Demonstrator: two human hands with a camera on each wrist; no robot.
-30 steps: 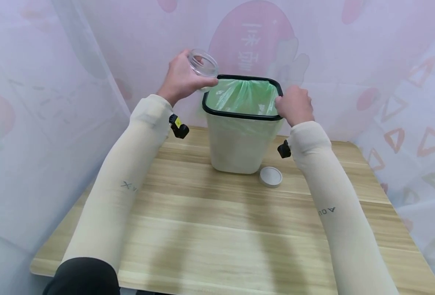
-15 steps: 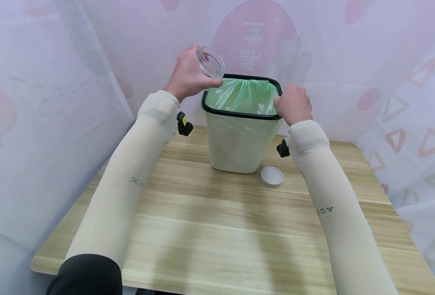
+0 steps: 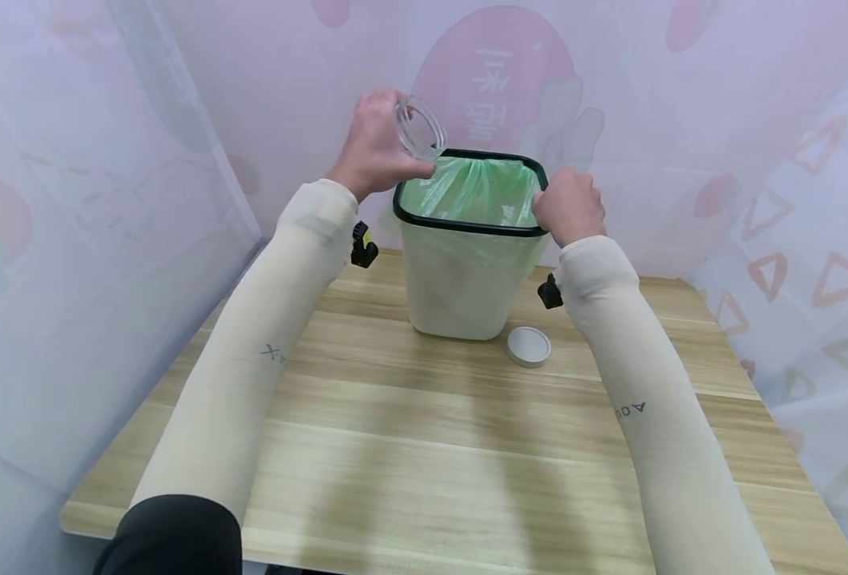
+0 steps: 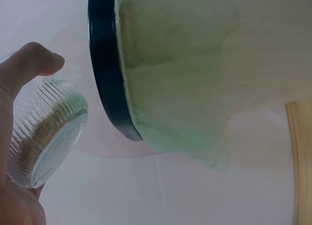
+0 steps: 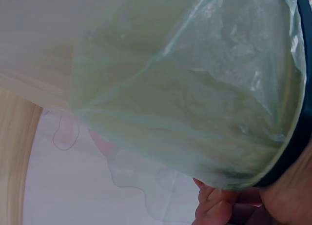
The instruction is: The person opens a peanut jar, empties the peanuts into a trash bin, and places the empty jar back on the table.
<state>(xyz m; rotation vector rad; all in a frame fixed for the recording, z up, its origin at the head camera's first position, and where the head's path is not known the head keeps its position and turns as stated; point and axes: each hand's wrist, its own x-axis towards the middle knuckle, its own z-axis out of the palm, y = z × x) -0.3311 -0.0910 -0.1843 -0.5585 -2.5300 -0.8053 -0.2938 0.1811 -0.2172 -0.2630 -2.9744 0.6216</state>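
Observation:
My left hand (image 3: pixel 377 148) grips a clear glass jar (image 3: pixel 424 132), tilted with its open mouth near the far left corner of a whitish trash can (image 3: pixel 460 279). In the left wrist view the ribbed jar shows brown grainy stuff (image 4: pixel 38 137) lying along its side. My right hand (image 3: pixel 573 206) holds the black rim (image 3: pixel 467 227) of the can at its right side. A green plastic bag (image 3: pixel 481 188) lines the can and hangs over its outside. From the right wrist, curled fingertips (image 5: pixel 217 213) show below the can's rim.
A round white lid (image 3: pixel 529 346) lies on the wood-grain table (image 3: pixel 410 447), just right of the can's base. Pale printed curtains (image 3: pixel 309 64) stand close behind the table and along both sides.
My left hand has moved right toward the can with the jar, which has turned more to face the can. The right hand stays at the rim.

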